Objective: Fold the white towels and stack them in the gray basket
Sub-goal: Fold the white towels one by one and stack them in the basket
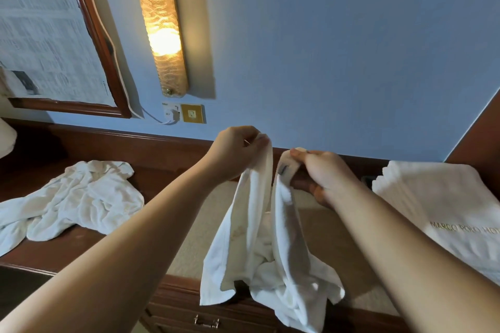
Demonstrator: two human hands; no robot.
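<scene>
A white towel (259,246) hangs in the air over the wooden desk, held up by two of its top corners. My left hand (235,151) pinches the left corner and my right hand (324,173) pinches the right corner, which carries a small dark label. The towel's lower part droops past the desk's front edge. A heap of crumpled white towels (73,200) lies on the desk at the left. A stack of folded white towels (443,205) with gold lettering sits at the right. No gray basket is in view.
The dark wooden desk (89,240) runs along a blue wall, with a drawer handle (205,322) below its front edge. A lit wall lamp (162,24), a framed mirror (54,35) and a socket with a white cable (173,113) are on the wall.
</scene>
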